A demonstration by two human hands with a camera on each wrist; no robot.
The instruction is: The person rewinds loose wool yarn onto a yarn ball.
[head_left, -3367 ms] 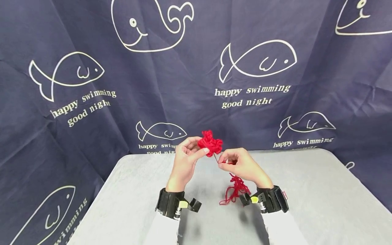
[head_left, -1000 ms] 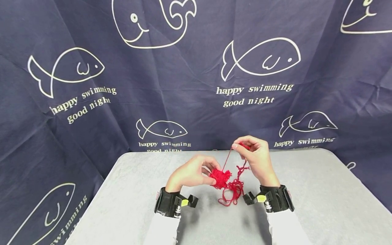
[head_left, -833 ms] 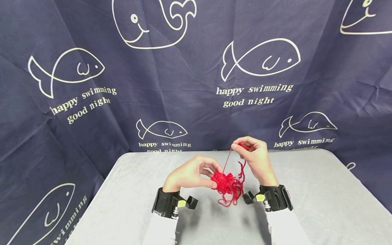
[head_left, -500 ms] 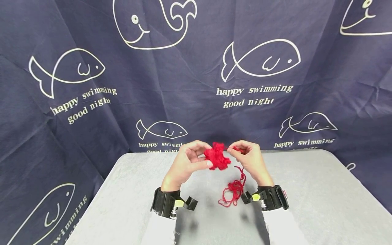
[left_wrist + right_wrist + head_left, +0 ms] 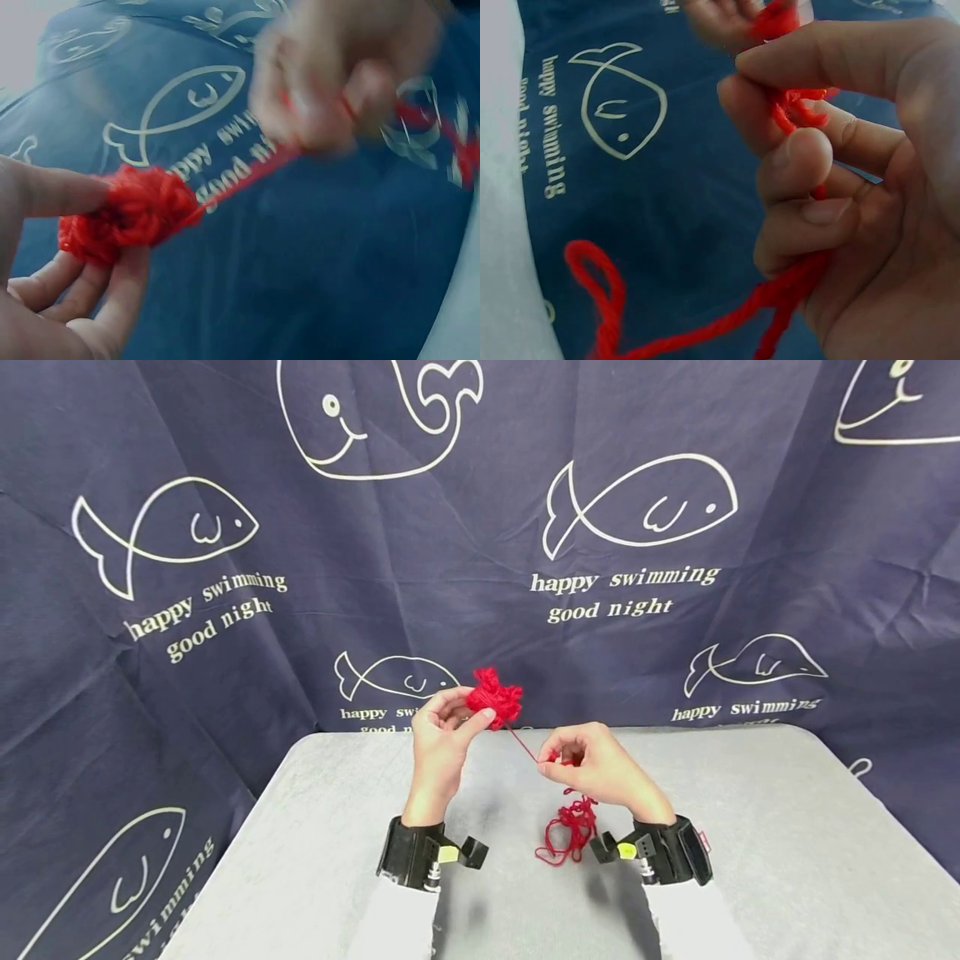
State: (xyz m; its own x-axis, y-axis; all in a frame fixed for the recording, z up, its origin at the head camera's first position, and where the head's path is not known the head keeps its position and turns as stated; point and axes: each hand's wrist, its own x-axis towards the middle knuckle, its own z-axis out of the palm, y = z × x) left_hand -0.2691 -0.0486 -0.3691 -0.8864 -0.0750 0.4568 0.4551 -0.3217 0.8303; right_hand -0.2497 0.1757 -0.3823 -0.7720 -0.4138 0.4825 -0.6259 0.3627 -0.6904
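Pinching a small red yarn ball (image 5: pixel 494 697) between thumb and fingertips, the left hand (image 5: pixel 438 745) holds it raised above the table's (image 5: pixel 750 843) far edge. A taut strand (image 5: pixel 522 744) runs down to the right hand (image 5: pixel 596 768), whose curled fingers grip it. Loose yarn (image 5: pixel 567 831) trails onto the table's middle, just beside the right wrist.

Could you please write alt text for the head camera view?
A left hand holds up a small red yarn ball, while the right hand pinches the yarn strand stretched taut between them. Loose yarn trails onto a grey table before a navy fish-print backdrop.
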